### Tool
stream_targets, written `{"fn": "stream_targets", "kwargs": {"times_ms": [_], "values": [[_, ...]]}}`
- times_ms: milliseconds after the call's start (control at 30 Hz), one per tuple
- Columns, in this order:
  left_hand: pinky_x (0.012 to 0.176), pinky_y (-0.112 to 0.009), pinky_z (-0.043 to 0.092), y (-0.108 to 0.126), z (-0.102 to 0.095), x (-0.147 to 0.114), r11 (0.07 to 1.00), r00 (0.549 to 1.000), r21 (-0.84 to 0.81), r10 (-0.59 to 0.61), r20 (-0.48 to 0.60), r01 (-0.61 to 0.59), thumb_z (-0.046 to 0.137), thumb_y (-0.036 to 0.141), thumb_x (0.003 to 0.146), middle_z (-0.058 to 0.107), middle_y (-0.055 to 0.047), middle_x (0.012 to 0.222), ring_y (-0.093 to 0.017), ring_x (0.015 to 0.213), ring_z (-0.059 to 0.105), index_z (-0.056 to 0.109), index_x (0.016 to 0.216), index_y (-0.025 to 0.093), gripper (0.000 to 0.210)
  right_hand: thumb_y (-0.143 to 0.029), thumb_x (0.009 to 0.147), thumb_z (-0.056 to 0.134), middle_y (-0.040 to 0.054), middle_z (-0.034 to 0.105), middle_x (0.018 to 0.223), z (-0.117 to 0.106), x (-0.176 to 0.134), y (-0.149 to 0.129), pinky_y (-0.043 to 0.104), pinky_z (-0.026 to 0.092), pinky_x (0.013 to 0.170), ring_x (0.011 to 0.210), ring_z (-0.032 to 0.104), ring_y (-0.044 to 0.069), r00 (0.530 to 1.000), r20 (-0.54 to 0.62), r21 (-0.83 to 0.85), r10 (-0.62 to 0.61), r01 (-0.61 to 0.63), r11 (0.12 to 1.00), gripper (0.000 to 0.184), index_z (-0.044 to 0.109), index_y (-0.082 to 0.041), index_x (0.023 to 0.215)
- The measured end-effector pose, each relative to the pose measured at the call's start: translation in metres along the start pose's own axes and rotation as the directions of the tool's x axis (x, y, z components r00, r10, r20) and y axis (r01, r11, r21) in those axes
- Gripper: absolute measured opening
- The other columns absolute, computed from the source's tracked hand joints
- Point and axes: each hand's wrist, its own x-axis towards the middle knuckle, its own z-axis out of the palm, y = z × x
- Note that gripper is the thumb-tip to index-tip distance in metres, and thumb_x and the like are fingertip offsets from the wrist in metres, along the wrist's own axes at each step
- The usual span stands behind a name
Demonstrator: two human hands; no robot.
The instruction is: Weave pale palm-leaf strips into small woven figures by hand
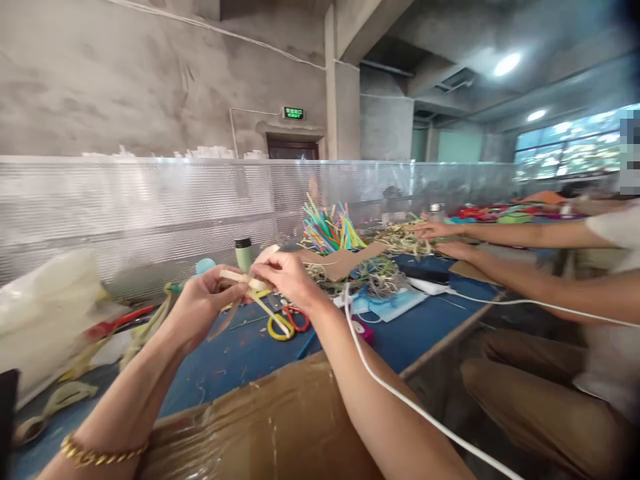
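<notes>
- Fingers of the left hand [200,297] are pinching a pale flat strip [232,275] between thumb and fingertips.
- Right hand [287,277] is closing thumb and forefinger on the same strip, just beside the left fingertips; exact contact is blurring.
- Strip is sitting above the blue tabletop [235,363], bending between both hands; one narrow pale length is trailing down toward the scissors [271,327].
- Scissors are lying on the table below the hands, showing yellow and red handle loops.
- Gold chain bracelet [100,455] is circling the left wrist.
- Green bottle [244,257] with a black lid is standing behind the hands.
- Bundle of multicoloured strips [330,230] is fanning upward beyond the right hand; brown cardboard piece [345,264] is lying in front of it.
- Blue face mask [397,307] is resting farther right.
- White cable [373,380] is crossing over the right forearm.
- Co-worker's hands [455,251] are reaching toward a tangled pile of greenish strips [405,237], at right.
</notes>
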Motion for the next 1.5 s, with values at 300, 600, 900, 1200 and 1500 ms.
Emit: {"fn": "stream_targets", "kwargs": {"times_ms": [300, 600, 900, 1200, 1500], "values": [[0.062, -0.027, 0.047, -0.003, -0.003, 0.0, 0.989, 0.998, 0.144, -0.045, 0.033, 0.039, 0.078, 0.028, 0.069, 0.069, -0.003, 0.066, -0.015, 0.061, 0.062, 0.065, 0.072, 0.017, 0.017, -0.024, 0.094, 0.053, 0.01, 0.066, 0.094, 0.002, -0.002, -0.01, 0.031, 0.045, 0.078, 0.083, 0.059, 0.018, 0.873, -0.275, -0.578, -0.403, 0.185, 0.794, 0.015, 0.065, -0.016, 0.098], [0.06, -0.027, 0.047, -0.003, -0.001, -0.001, 0.988, 0.998, 0.156, -0.033, 0.062, 0.023, 0.07, 0.02, 0.069, 0.07, -0.003, 0.064, -0.016, 0.061, 0.064, 0.06, 0.085, 0.017, 0.019, -0.033, 0.092, 0.062, 0.006, 0.067, 0.082, 0.016, -0.008, -0.018, 0.029, 0.042, 0.072, 0.076, 0.058, 0.016, 0.96, 0.096, -0.561, -0.264, 0.272, 0.782, 0.023, 0.071, -0.017, 0.079], [0.062, -0.028, 0.048, -0.009, -0.002, 0.0, 0.987, 0.994, 0.157, -0.054, 0.095, 0.039, 0.074, 0.024, 0.068, 0.069, -0.001, 0.069, -0.016, 0.062, 0.065, 0.06, 0.095, 0.015, 0.032, -0.045, 0.089, 0.067, 0.0043, 0.068, 0.074, 0.012, -0.007, -0.014, 0.026, 0.037, 0.061, 0.064, 0.056, 0.013, 0.968, 0.199, -0.494, -0.151, 0.232, 0.838, 0.033, 0.07, -0.016, 0.075], [0.058, -0.026, 0.045, -0.005, -0.005, 0.0, 0.983, 0.981, 0.015, -0.181, 0.075, 0.181, 0.079, 0.022, 0.063, 0.069, -0.003, 0.062, -0.014, 0.056, 0.062, 0.066, 0.069, 0.018, 0.015, -0.03, 0.09, 0.065, 0.0024, 0.065, 0.073, 0.017, -0.008, -0.014, 0.025, 0.038, 0.063, 0.066, 0.054, 0.012, 0.975, 0.138, -0.435, -0.174, 0.218, 0.874, 0.022, 0.066, -0.015, 0.074], [0.052, -0.024, 0.041, -0.003, -0.008, 0.003, 0.968, 0.967, -0.004, -0.249, 0.051, 0.249, 0.079, 0.024, 0.065, 0.067, -0.003, 0.055, -0.014, 0.052, 0.061, 0.069, 0.069, 0.015, 0.014, -0.026, 0.085, 0.067, 0.0013, 0.065, 0.07, 0.016, -0.004, -0.009, 0.025, 0.041, 0.061, 0.063, 0.055, 0.011, 0.99, 0.107, -0.225, -0.095, 0.117, 0.967, 0.016, 0.066, -0.014, 0.073]]}}
